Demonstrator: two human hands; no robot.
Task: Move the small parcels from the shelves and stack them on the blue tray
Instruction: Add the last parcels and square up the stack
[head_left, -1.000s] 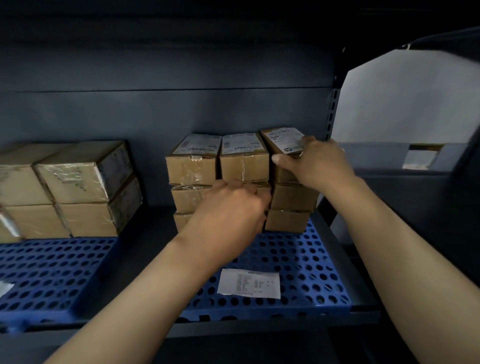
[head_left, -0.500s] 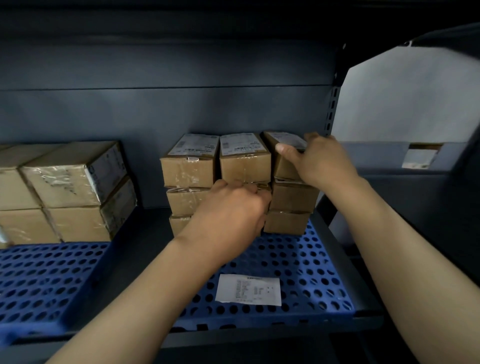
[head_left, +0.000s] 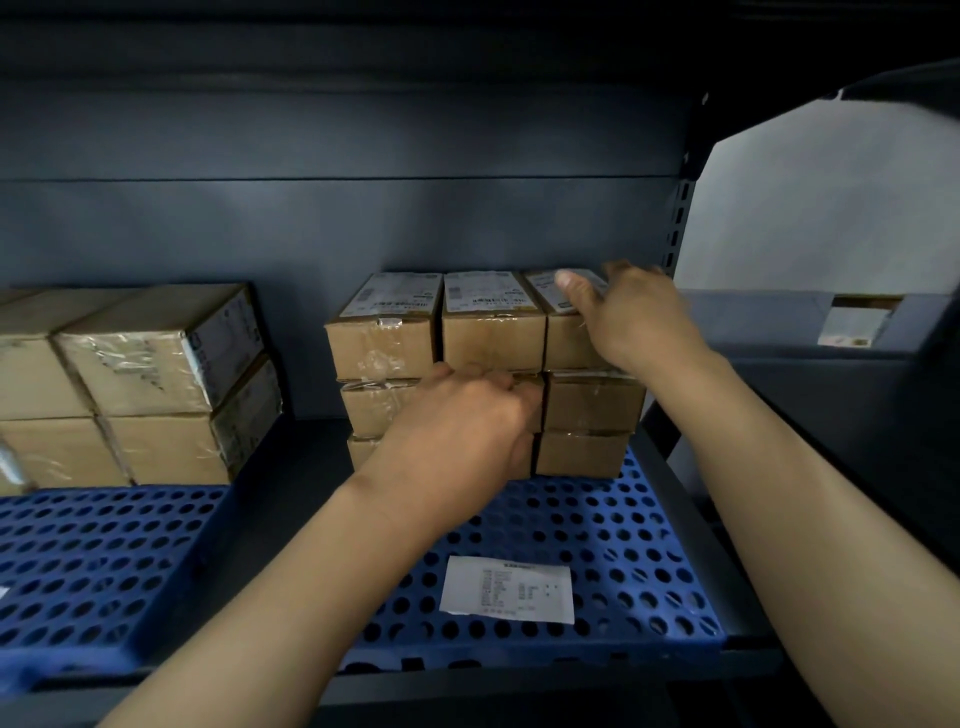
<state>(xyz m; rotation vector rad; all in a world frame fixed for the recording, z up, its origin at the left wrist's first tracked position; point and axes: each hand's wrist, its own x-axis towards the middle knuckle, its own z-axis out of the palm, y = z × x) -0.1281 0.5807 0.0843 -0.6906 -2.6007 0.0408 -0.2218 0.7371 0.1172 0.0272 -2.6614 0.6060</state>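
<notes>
Small brown parcels stand in a block three wide and three high at the back of the blue perforated tray (head_left: 597, 530). My right hand (head_left: 634, 317) grips the top right parcel (head_left: 571, 345), thumb on its white label, fingers round its far right side. My left hand (head_left: 457, 431) lies against the front of the middle-row centre parcel, fingers curled at its right edge by the seam with the right column. That parcel is almost fully hidden. The top left parcel (head_left: 384, 338) and top middle parcel (head_left: 493, 332) are untouched.
A white paper slip (head_left: 506, 590) lies on the tray's front part. Larger taped boxes (head_left: 145, 374) are stacked on a second blue tray (head_left: 93, 561) at the left. A perforated shelf post (head_left: 680, 228) and a grey bin (head_left: 769, 322) stand to the right.
My right hand has slid further back over the top right parcel, which now sits squarer with its row. My left hand has stayed on the middle row.
</notes>
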